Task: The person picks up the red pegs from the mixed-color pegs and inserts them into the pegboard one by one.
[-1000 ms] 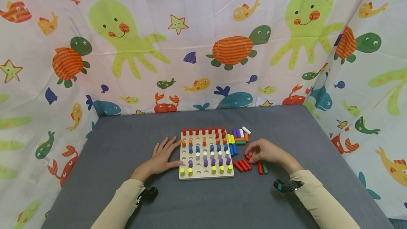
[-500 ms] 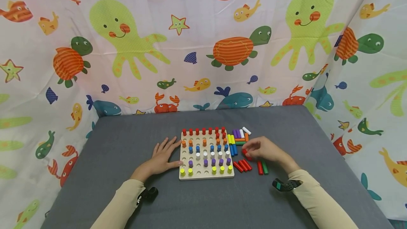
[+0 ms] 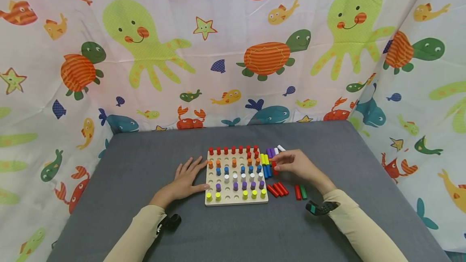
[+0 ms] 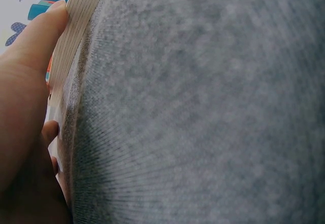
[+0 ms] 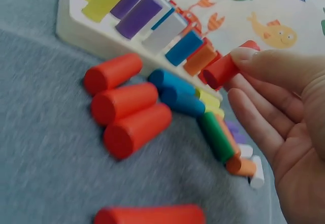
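Observation:
A wooden pegboard (image 3: 236, 203) bears rows of red, orange, blue, white, purple and yellow pegs. My left hand (image 3: 183, 183) lies spread on the cloth with thumb and fingertips at the board's left edge. In the left wrist view that thumb (image 4: 38, 38) presses the board's side (image 4: 81, 18). Beyond the board's right edge, my right hand (image 3: 301, 167) pinches a red peg (image 5: 223, 71) between thumb and fingers, tilted above the loose blue pegs (image 5: 183, 99). Three red pegs (image 3: 278, 189) lie side by side below that hand.
Loose yellow pegs (image 3: 264, 159) lie along the board's right edge, with purple pegs (image 3: 270, 152) and a white peg (image 3: 280, 148) behind. Another red peg (image 3: 297, 192) and a green peg (image 3: 303, 192) lie farther right. A sea-animal curtain (image 3: 225, 92) hangs behind the grey table (image 3: 153, 144).
My right hand has lifted the red peg from near the red group and carried it away from me and left, toward the board. My left hand has stayed in place.

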The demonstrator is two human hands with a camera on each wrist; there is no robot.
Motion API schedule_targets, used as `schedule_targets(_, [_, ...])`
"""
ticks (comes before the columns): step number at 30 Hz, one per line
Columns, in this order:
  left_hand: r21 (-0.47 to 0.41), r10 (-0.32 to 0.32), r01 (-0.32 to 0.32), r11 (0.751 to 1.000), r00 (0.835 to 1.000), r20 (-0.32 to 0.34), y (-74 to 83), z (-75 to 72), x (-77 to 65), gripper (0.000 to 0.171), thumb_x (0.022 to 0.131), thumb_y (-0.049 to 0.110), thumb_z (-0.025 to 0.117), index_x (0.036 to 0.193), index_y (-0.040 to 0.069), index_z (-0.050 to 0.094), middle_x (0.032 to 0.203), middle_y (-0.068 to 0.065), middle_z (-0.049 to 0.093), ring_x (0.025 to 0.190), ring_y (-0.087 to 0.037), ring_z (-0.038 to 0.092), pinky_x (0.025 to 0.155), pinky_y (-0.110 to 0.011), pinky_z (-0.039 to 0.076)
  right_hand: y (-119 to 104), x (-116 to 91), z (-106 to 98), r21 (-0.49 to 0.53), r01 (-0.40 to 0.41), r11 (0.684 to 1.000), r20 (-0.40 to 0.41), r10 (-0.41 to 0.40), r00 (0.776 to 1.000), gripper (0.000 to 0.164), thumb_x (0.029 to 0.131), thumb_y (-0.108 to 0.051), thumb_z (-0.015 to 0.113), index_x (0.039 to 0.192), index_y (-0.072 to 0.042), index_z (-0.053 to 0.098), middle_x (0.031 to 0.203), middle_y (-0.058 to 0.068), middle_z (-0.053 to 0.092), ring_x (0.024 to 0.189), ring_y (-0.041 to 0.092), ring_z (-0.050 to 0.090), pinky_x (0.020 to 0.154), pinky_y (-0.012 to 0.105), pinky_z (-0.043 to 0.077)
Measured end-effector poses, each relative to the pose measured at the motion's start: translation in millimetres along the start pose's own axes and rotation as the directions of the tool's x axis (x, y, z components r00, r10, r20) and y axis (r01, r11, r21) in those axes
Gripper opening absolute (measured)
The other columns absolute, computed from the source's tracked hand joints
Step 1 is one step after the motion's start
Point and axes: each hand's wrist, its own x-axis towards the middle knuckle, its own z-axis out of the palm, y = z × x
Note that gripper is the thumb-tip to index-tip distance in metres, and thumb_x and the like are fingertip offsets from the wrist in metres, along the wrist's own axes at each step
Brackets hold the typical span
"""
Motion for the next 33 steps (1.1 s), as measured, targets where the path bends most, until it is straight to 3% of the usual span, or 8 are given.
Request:
schedule_targets(10, [0.001,0.011,-0.011,1.000,1.000,-0.014,-3.7,2.9,-0.1,0.090,0.088,0.061,0.063,0.160,0.026,0.021,0.168,-0.009,0.013,0.155,-0.042,0.002,0.118,-0.069,-0.002,-23.5,17.5,7.9,0.021,0.032,0.999,-0.077,-0.030,0.997,0.033,0.087,-0.024,0.077,0.115,-0.007,0.071,0.114,0.013,0.072,0.095,0.020,0.069,0.083,0.028,0.057])
schedule_targets(16, [0.003,0.013,-0.013,1.000,1.000,-0.009,-3.0,1.2,-0.3,0.091,0.088,0.062,0.064,0.160,0.025,0.021,0.168,-0.010,0.013,0.155,-0.043,0.003,0.117,-0.070,0.000,-31.1,32.1,16.3,0.026,0.045,0.999,-0.112,-0.042,0.993,0.029,0.088,-0.021,0.076,0.114,-0.008,0.071,0.116,0.017,0.071,0.096,0.020,0.069,0.083,0.037,0.060])
schedule_targets(21, [-0.004,0.014,-0.014,1.000,1.000,-0.015,-5.2,3.7,0.9,0.091,0.088,0.063,0.063,0.160,0.027,0.020,0.168,-0.008,0.012,0.155,-0.041,0.002,0.118,-0.069,-0.002,-32.2,45.7,22.7,0.004,0.098,0.995,-0.144,-0.097,0.985,0.027,0.089,-0.015,0.074,0.114,-0.005,0.071,0.113,0.020,0.072,0.094,0.019,0.070,0.080,0.029,0.059])
schedule_targets(25, [-0.007,0.023,-0.023,1.000,0.999,-0.030,-7.1,5.8,1.6,0.091,0.087,0.066,0.061,0.159,0.027,0.021,0.168,-0.009,0.014,0.155,-0.041,0.003,0.117,-0.069,-0.002,-33.5,54.1,27.4,0.009,0.119,0.993,-0.156,-0.116,0.981,0.026,0.089,-0.013,0.075,0.112,-0.004,0.071,0.111,0.020,0.072,0.095,0.026,0.070,0.077,0.022,0.058])
schedule_targets(28, [-0.012,0.033,-0.033,0.999,0.999,-0.037,-6.3,4.7,1.3,0.091,0.087,0.065,0.062,0.159,0.024,0.024,0.167,-0.013,0.016,0.153,-0.045,0.005,0.116,-0.071,-0.001,-35.0,58.6,30.7,0.008,0.130,0.991,-0.163,-0.127,0.978,0.024,0.088,-0.014,0.076,0.110,-0.008,0.072,0.108,0.017,0.074,0.095,0.030,0.070,0.077,0.021,0.058])
schedule_targets(33, [0.009,0.008,-0.008,1.000,1.000,-0.005,-2.8,0.4,1.1,0.091,0.088,0.062,0.063,0.160,0.026,0.021,0.168,-0.010,0.014,0.155,-0.043,0.004,0.117,-0.070,0.000,-34.7,66.8,36.7,-0.010,0.153,0.988,-0.165,-0.152,0.975,0.020,0.087,-0.013,0.077,0.107,-0.011,0.073,0.105,0.013,0.075,0.091,0.025,0.072,0.078,0.024,0.058])
